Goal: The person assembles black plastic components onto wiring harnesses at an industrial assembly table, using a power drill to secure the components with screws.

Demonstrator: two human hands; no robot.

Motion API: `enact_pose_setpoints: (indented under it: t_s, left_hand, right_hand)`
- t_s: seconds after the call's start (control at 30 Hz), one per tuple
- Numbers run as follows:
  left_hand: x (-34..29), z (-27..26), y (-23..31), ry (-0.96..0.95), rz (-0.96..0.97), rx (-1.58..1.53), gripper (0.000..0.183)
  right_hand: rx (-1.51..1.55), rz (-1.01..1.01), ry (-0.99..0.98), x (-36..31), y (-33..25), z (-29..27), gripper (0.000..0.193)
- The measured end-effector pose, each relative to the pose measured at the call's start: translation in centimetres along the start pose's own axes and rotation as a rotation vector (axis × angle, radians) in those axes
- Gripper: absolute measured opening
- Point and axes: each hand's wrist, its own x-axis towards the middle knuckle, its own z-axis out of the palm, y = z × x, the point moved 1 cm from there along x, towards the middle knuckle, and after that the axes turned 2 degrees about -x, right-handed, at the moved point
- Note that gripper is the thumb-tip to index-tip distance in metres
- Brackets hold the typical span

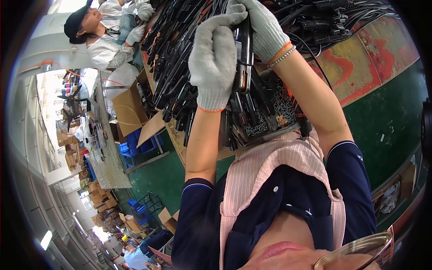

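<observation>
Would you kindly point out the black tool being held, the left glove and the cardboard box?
black tool (244, 54), head view, on its metal middle between the gloves.
left glove (213, 67), head view, on its back.
cardboard box (128, 108), head view, on its side wall.

Factory assembly floor, workshop type. Worn workbench (382, 49) with chipped red and green paint, heaped with black metal tool parts (180, 67) and a pile of small screws (281, 105). Open cardboard boxes (130, 108) beside the bench, blue plastic crates (135, 144) under it, green painted floor (157, 175). Long steel table (105, 153) cluttered with stock, more cartons (96, 195) stacked behind. Another worker (108, 36) in grey knit gloves at the same bench.
</observation>
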Motion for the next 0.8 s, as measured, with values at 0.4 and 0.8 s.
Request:
enact_pose_setpoints:
  t_s: [0.4,0.8]
  left_hand:
    - [-1.1,1.0,1.6,-0.168,-0.555,-0.203,0.089]
    - [-7.9,-1.9,-4.2,0.116,-1.064,-1.599,0.025]
  right_hand:
    - [-0.377,-0.267,0.330,-1.1,0.2,2.9,0.040]
    - [-2.615,-0.372,0.221,-15.1,-2.3,-3.8,0.062]
